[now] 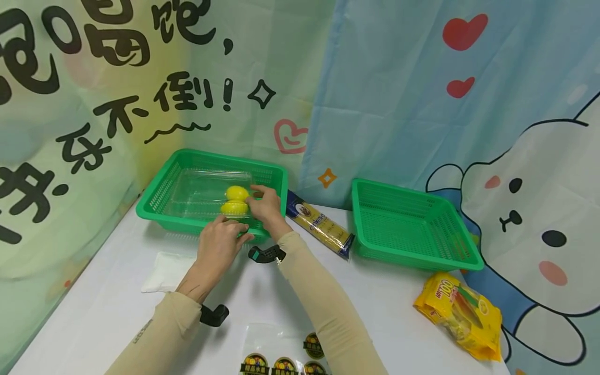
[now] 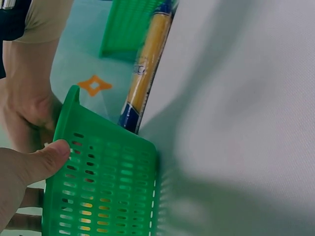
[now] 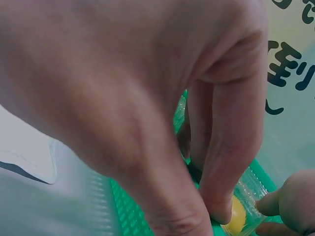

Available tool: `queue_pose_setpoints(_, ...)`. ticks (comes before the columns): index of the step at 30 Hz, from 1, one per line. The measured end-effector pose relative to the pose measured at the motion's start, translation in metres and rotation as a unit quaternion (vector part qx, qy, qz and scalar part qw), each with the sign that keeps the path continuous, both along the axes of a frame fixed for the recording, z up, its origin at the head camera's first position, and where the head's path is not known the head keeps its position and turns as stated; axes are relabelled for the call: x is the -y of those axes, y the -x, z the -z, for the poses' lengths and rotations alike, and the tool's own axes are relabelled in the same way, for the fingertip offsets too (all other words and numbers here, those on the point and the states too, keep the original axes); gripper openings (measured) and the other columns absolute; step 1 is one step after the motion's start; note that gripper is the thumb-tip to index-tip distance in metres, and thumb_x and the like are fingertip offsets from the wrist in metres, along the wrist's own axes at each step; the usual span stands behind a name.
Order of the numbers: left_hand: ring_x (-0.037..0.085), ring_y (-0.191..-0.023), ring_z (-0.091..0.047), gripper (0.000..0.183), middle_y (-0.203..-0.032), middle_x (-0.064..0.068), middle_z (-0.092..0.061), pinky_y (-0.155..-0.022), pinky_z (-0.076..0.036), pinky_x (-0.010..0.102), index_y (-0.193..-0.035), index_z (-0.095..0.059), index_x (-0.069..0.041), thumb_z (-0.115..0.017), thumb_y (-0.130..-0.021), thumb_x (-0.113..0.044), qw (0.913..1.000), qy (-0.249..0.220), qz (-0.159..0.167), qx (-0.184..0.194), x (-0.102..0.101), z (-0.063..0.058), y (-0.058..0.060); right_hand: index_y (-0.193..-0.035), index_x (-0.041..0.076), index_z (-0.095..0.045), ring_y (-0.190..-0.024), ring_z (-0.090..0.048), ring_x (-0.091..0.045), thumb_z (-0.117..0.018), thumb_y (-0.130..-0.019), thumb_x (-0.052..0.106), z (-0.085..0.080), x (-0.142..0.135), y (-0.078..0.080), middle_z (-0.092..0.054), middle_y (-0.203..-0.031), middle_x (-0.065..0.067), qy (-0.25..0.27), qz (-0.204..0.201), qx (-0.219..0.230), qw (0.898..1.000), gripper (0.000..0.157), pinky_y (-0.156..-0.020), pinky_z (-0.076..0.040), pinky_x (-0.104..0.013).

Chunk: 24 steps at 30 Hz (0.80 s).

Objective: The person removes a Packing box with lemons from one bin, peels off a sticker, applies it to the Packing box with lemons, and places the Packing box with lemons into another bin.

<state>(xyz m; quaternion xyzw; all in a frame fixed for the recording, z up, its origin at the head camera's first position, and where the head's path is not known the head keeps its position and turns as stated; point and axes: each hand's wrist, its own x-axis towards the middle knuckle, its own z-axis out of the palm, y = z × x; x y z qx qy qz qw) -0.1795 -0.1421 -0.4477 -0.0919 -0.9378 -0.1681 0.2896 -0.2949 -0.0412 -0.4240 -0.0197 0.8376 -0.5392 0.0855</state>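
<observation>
Yellow lemons (image 1: 236,193) lie beside the right fingers (image 1: 257,203), grip unclear; left fingers (image 1: 232,229) clamp the basket rim (image 1: 171,221).

Moulded plastic, shiny wrappers and soft cloth.
The left basket (image 1: 185,225) is smooth green plastic with slotted walls and a slight sheen; the right basket (image 1: 398,251) looks made of the same stuff. The clear container (image 1: 201,187) is thin, glossy plastic, and the lemons (image 1: 237,193) have smooth-looking skin. The pasta packet (image 1: 321,224) and yellow bag (image 1: 461,315) are shiny printed film, the latter crinkled. Matt, creased cloth makes the backdrop (image 1: 389,104); the sleeves (image 1: 323,291) are matt fabric; the bench (image 1: 379,317) looks matt.
</observation>
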Motion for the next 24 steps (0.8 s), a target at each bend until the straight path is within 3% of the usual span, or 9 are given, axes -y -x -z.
queue_pose_setpoints(1, 0.03, -0.085, -0.068, 0.028, -0.094, 0.008, -0.082, -0.07, -0.06, 0.044, -0.096, -0.085, -0.009, -0.089, -0.079, -0.031, 1.0, 0.0, 0.0, 0.0, 0.0001, 0.0, 0.0, -0.147, 0.016, -0.062, -0.051, -0.043, -0.012, -0.064, -0.105, 0.013, -0.0002, 0.0, -0.0008, -0.063, -0.143, -0.015, 0.006, 0.002, 0.001, 1.0, 0.042, -0.083, -0.059, -0.059)
queue_pose_setpoints(3, 0.03, -0.085, -0.068, 0.028, -0.094, 0.008, -0.082, -0.069, -0.06, 0.044, -0.096, -0.085, -0.009, -0.089, -0.08, -0.031, 1.0, -0.001, -0.002, 0.0, 0.0001, 0.0003, 0.0, -0.146, 0.016, -0.062, -0.05, -0.048, -0.017, -0.064, -0.104, 0.012, -0.0004, 0.0003, -0.0017, -0.063, -0.142, -0.015, 0.015, 0.007, 0.003, 1.0, 0.042, -0.083, -0.06, -0.059)
queue_pose_setpoints(6, 0.031, -0.084, -0.068, 0.028, -0.093, 0.008, -0.082, -0.069, -0.06, 0.045, -0.096, -0.085, -0.009, -0.09, -0.079, -0.031, 1.0, -0.001, -0.002, -0.002, 0.0002, 0.0013, 0.0007, -0.145, 0.015, -0.063, -0.07, -0.066, -0.033, -0.064, -0.103, 0.01, -0.0008, 0.0004, -0.003, -0.063, -0.14, -0.016, 0.025, 0.013, 0.005, 1.0, 0.042, -0.082, -0.062, -0.057)
queue_pose_setpoints(8, 0.03, -0.085, -0.068, 0.028, -0.093, 0.008, -0.082, -0.069, -0.06, 0.045, -0.096, -0.085, -0.009, -0.09, -0.078, -0.031, 1.0, -0.002, -0.002, -0.001, 0.0002, 0.0018, 0.0009, -0.145, 0.014, -0.063, -0.088, -0.071, -0.041, -0.064, -0.103, 0.008, -0.0014, 0.0005, -0.0039, -0.063, -0.139, -0.016, 0.036, 0.019, 0.006, 0.999, 0.042, -0.081, -0.063, -0.055)
queue_pose_setpoints(10, 0.03, -0.085, -0.068, 0.028, -0.093, 0.008, -0.081, -0.07, -0.06, 0.045, -0.096, -0.085, -0.009, -0.09, -0.078, -0.031, 1.0, -0.002, -0.001, -0.001, 0.0002, 0.002, 0.001, -0.145, 0.014, -0.063, -0.097, -0.071, -0.044, -0.063, -0.103, 0.007, -0.0023, 0.0004, -0.0047, -0.063, -0.138, -0.017, 0.042, 0.022, 0.007, 0.999, 0.042, -0.08, -0.063, -0.054)
queue_pose_setpoints(18, 0.03, -0.083, -0.067, 0.026, -0.091, 0.008, -0.081, -0.069, -0.06, 0.044, -0.094, -0.085, -0.009, -0.09, -0.078, -0.029, 1.0, -0.004, 0.004, -0.002, -0.0001, -0.0001, -0.0004, -0.142, 0.013, -0.066, -0.078, -0.072, -0.034, -0.061, -0.105, 0.009, -0.0057, 0.0002, -0.0085, -0.064, -0.136, -0.014, 0.047, 0.047, 0.006, 0.998, 0.038, -0.078, -0.064, -0.05)
queue_pose_setpoints(24, 0.03, -0.082, -0.066, 0.027, -0.091, 0.009, -0.081, -0.067, -0.06, 0.044, -0.095, -0.085, -0.008, -0.09, -0.079, -0.029, 1.0, -0.007, 0.004, 0.001, -0.0007, -0.0005, -0.0008, -0.141, 0.014, -0.067, -0.079, -0.072, -0.034, -0.061, -0.106, 0.01, -0.0058, -0.0004, -0.0106, -0.064, -0.136, -0.011, 0.049, 0.064, 0.002, 0.997, 0.036, -0.078, -0.064, -0.049)
